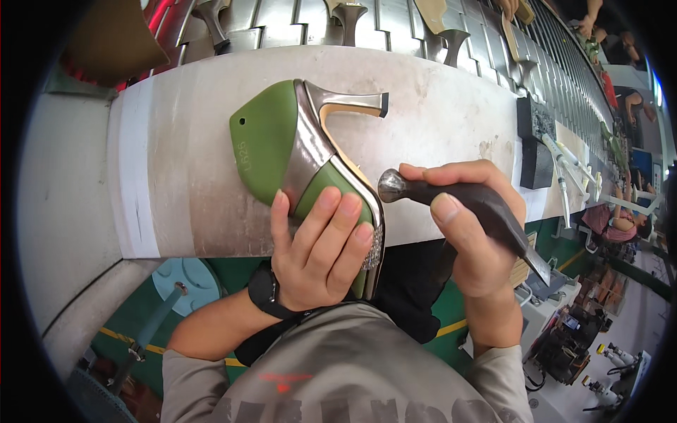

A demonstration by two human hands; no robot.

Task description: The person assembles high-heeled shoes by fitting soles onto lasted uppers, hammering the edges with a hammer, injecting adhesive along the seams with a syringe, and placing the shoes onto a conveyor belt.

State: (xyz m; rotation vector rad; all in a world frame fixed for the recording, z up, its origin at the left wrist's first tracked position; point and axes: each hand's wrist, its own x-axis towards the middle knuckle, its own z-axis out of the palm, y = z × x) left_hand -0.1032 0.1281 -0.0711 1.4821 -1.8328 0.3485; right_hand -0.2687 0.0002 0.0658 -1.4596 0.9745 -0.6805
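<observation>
A metallic bronze high-heeled shoe (312,134) lies on its side on a green shoe last (264,144), its heel pointing right, at the near edge of the bench. My left hand (317,247) grips the shoe's front part, fingers spread over the green side; the thumb is hidden. A silvery fringed strip (374,247) shows beside the fingertips. In my right hand (483,225) is a cobbler's hammer (451,194), gripped round its dark head. The round polished face sits close to the sole edge, and a flat pointed end sticks out below the hand.
The pale, stained worktable (437,134) spans the middle. Beyond it runs a metal slat conveyor (388,21) carrying several heeled shoes (349,25). Black blocks (534,144) and white brushlike tools (564,169) lie at the right end. Other people work far right.
</observation>
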